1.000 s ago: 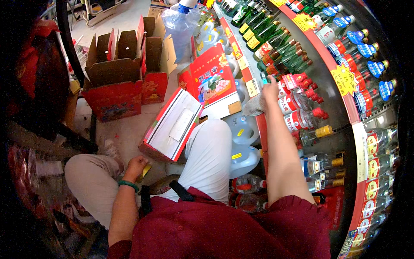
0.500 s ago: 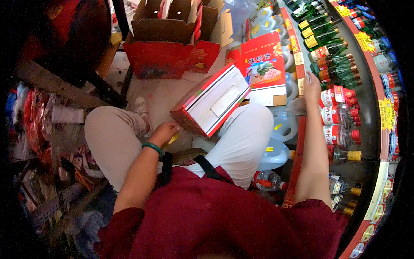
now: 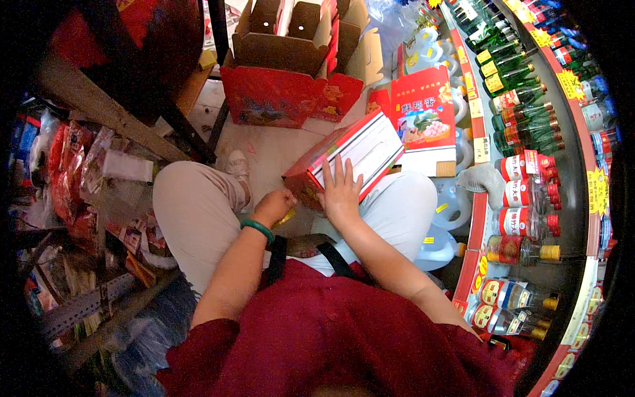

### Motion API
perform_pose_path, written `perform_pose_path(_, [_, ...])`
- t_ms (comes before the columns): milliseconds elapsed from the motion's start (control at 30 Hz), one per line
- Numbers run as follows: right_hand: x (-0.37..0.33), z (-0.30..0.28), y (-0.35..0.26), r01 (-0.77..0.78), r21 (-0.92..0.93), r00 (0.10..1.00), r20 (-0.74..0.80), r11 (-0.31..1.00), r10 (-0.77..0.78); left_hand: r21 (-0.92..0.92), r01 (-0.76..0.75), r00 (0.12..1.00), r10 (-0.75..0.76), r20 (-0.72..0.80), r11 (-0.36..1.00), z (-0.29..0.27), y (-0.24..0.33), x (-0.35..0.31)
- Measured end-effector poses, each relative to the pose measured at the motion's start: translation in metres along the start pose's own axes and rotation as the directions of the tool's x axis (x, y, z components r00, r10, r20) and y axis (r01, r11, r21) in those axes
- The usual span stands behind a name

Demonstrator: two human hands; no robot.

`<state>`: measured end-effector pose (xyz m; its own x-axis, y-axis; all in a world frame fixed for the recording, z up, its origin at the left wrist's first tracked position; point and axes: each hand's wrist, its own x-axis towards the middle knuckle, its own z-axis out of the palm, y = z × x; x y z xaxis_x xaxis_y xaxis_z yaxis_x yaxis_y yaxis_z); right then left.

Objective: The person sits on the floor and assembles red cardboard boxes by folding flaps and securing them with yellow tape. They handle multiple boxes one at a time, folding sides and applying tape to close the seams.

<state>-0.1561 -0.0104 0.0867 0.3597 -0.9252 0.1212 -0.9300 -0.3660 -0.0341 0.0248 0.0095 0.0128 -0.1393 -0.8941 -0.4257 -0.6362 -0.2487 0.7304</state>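
A red and white carton (image 3: 383, 142) lies tilted between my knees, its white side with a slot facing up. My right hand (image 3: 342, 192) rests on the carton's near edge, fingers spread and holding nothing. Just left of the carton, my left hand (image 3: 274, 209) is closed, with a green bangle (image 3: 257, 229) on its wrist. A small yellow object (image 3: 287, 217) shows under its fingers; its kind is too small to make out. A grey cloth-like piece (image 3: 481, 178) lies on the shelf edge against red-labelled bottles (image 3: 517, 193).
Open red cartons (image 3: 274, 92) stand ahead on the floor. A flattened red carton (image 3: 423, 109) leans by large clear jugs (image 3: 452, 202) on the right. Shelves of green bottles (image 3: 512, 83) run along the right. A metal rack with plastic-wrapped goods (image 3: 76, 159) stands at the left.
My right hand has left the shelf edge and come down onto the carton. The grey piece it was at now lies on the shelf. My left hand stays closed beside the carton.
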Motion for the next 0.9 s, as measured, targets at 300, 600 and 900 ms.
perform_pose_path(300, [-0.008, 0.008, 0.004, 0.022, -0.109, 0.999, -0.034, 0.994, -0.025, -0.019, -0.040, 0.999, 0.039, -0.024, 0.999, -0.004, 0.004, -0.006])
perform_pose_path(600, [-0.010, 0.003, 0.018, 0.094, -0.092, 0.995, -0.031, 0.991, -0.098, -0.077, -0.125, 0.992, 0.124, -0.018, 0.989, 0.014, -0.022, 0.011])
perform_pose_path(900, [-0.006, -0.007, 0.027, 0.116, 0.059, 0.993, 0.009, 0.991, -0.117, -0.181, -0.101, 0.995, 0.098, -0.026, 0.978, 0.011, -0.025, 0.015])
